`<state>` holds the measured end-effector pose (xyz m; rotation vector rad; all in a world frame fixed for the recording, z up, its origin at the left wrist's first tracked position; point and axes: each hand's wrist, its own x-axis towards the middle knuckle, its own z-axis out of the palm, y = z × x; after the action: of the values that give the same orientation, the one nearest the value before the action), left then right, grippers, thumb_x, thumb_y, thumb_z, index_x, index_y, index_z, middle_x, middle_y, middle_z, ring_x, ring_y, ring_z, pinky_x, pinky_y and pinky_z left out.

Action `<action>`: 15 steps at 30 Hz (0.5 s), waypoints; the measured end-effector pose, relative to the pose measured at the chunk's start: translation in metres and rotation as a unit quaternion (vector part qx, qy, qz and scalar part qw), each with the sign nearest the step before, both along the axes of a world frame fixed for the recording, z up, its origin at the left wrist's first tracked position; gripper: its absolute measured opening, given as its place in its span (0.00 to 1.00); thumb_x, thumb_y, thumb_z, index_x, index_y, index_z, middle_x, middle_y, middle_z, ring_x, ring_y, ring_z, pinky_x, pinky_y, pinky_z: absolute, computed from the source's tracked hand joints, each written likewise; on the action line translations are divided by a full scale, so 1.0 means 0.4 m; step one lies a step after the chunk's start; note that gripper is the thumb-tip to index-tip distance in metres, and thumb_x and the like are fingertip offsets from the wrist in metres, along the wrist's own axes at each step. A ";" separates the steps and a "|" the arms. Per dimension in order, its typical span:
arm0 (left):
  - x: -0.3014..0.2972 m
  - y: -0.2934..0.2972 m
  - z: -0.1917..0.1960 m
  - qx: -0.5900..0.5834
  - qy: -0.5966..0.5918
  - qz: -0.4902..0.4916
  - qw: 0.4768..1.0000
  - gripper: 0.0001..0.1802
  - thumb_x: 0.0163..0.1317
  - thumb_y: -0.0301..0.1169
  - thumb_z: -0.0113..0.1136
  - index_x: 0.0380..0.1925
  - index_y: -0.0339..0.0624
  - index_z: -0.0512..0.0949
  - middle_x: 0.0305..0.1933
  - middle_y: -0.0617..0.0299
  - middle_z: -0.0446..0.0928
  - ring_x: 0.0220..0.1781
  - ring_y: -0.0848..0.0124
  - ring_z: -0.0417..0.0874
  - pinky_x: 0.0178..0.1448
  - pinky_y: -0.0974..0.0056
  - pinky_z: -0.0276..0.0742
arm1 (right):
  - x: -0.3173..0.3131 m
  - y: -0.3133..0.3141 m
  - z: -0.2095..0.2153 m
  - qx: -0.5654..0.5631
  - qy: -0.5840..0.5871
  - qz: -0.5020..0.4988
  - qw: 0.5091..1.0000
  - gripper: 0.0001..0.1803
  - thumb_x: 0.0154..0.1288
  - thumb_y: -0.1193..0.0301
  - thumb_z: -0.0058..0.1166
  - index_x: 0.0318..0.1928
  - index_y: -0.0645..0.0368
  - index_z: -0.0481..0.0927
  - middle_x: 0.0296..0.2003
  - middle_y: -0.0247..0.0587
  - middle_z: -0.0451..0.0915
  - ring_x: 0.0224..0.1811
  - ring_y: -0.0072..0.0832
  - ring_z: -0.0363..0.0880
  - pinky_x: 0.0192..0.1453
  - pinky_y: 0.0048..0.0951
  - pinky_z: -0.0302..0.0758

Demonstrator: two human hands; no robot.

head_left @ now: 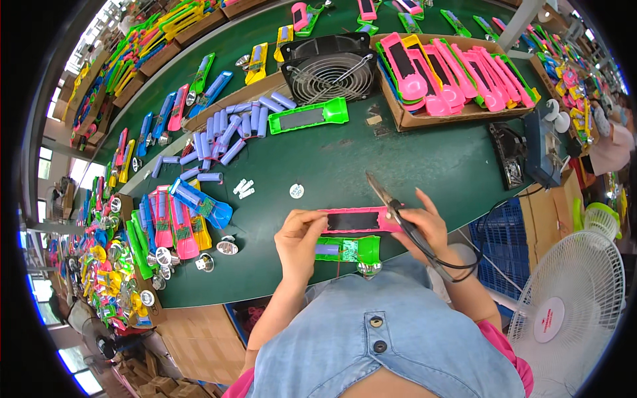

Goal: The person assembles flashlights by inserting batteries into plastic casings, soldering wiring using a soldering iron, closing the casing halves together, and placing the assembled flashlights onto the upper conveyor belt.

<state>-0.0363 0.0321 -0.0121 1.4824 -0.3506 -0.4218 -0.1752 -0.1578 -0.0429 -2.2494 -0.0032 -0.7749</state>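
Note:
A pink plastic lamp housing (pixel 371 219) with a black strip inside lies near the table's front edge. My left hand (pixel 298 240) is closed, thumb and fingertips pinching its left end. In my right hand (pixel 425 227) is a soldering iron (pixel 379 190), its tip pointing away and to the left; these fingers also reach the housing's right end. Just nearer to me sits a green housing (pixel 367 250) holding a purple battery cell and a circuit board, a shiny reflector (pixel 369 268) beside it. A small round white board (pixel 296 191) lies beyond my left hand.
Left of my hands are loose purple battery cells (pixel 231 131) and coloured housings with reflectors (pixel 180 229). A black metal fan (pixel 332 74) and a carton of pink housings (pixel 424 121) stand farther back. The iron's cable loops right, near a blue box (pixel 543 149) and a white fan (pixel 564 302).

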 end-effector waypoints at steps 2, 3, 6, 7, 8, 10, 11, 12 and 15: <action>0.026 0.004 0.028 0.145 -0.171 -0.004 0.975 0.04 0.51 0.18 0.57 0.21 0.37 0.78 0.28 0.61 0.75 0.29 0.72 0.75 0.38 0.69 0.70 | -0.008 0.015 0.033 0.004 -0.020 -0.011 1.000 0.19 0.43 0.73 0.66 0.38 0.60 0.76 0.30 0.37 0.81 0.32 0.32 0.80 0.60 0.47 0.63; 0.044 0.010 0.028 0.212 -0.328 -0.033 0.920 0.03 0.47 0.20 0.59 0.21 0.40 0.78 0.26 0.62 0.75 0.28 0.69 0.74 0.36 0.67 0.68 | -0.012 0.028 0.070 0.050 0.001 0.002 0.999 0.18 0.44 0.73 0.65 0.38 0.61 0.77 0.29 0.39 0.80 0.33 0.33 0.80 0.58 0.46 0.66; 0.084 0.018 0.011 0.286 -0.474 -0.109 0.826 0.03 0.41 0.25 0.61 0.21 0.44 0.79 0.24 0.64 0.74 0.29 0.64 0.72 0.37 0.62 0.65 | 0.007 0.069 0.047 0.139 -0.048 0.017 0.989 0.14 0.51 0.75 0.61 0.39 0.65 0.76 0.31 0.43 0.79 0.33 0.33 0.81 0.46 0.38 0.76; 0.089 0.017 0.009 0.317 -0.475 -0.163 0.804 0.02 0.43 0.26 0.60 0.20 0.44 0.79 0.24 0.64 0.73 0.31 0.64 0.72 0.39 0.62 0.65 | 0.009 0.091 0.036 0.329 -0.015 -0.020 0.944 0.12 0.53 0.77 0.59 0.39 0.66 0.76 0.32 0.44 0.79 0.33 0.31 0.80 0.42 0.33 0.77; 0.094 0.013 0.007 0.346 -0.475 -0.218 0.779 0.00 0.44 0.26 0.59 0.20 0.44 0.78 0.24 0.63 0.72 0.33 0.64 0.72 0.41 0.61 0.64 | 0.009 0.104 0.024 0.506 0.018 -0.058 0.860 0.10 0.56 0.78 0.56 0.39 0.67 0.75 0.34 0.45 0.79 0.34 0.30 0.80 0.38 0.27 0.79; 0.096 0.005 0.008 0.365 -0.478 -0.231 0.765 0.01 0.45 0.27 0.58 0.19 0.45 0.78 0.23 0.63 0.71 0.34 0.64 0.72 0.41 0.61 0.64 | 0.024 0.099 0.011 0.517 0.007 -0.050 0.854 0.08 0.58 0.79 0.53 0.39 0.68 0.74 0.35 0.44 0.78 0.33 0.25 0.79 0.32 0.20 0.78; 0.096 0.000 0.010 0.385 -0.482 -0.243 0.749 0.02 0.46 0.28 0.58 0.19 0.45 0.78 0.23 0.63 0.70 0.34 0.64 0.72 0.41 0.61 0.63 | 0.031 0.097 0.011 0.538 0.034 -0.059 0.840 0.08 0.58 0.78 0.53 0.39 0.68 0.74 0.35 0.45 0.78 0.30 0.24 0.79 0.31 0.21 0.77; 0.096 -0.004 0.012 0.385 -0.481 -0.243 0.749 0.02 0.46 0.28 0.58 0.19 0.45 0.78 0.23 0.63 0.70 0.34 0.64 0.72 0.41 0.61 0.63 | 0.037 0.095 0.010 0.557 0.061 -0.068 0.826 0.09 0.57 0.77 0.53 0.39 0.68 0.74 0.35 0.46 0.79 0.27 0.24 0.78 0.31 0.22 0.75; 0.091 -0.018 0.015 0.415 -0.499 -0.256 0.716 0.02 0.45 0.28 0.57 0.18 0.46 0.78 0.23 0.62 0.70 0.33 0.64 0.72 0.39 0.61 0.63 | 0.048 0.097 -0.007 0.553 0.077 -0.073 0.826 0.08 0.57 0.77 0.54 0.37 0.68 0.74 0.34 0.46 0.79 0.25 0.23 0.78 0.28 0.20 0.74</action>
<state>0.0001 0.0249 -0.0059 2.4344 -1.6441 -0.1435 -0.1562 -0.1192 -0.0456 -1.1766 0.5616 -0.4559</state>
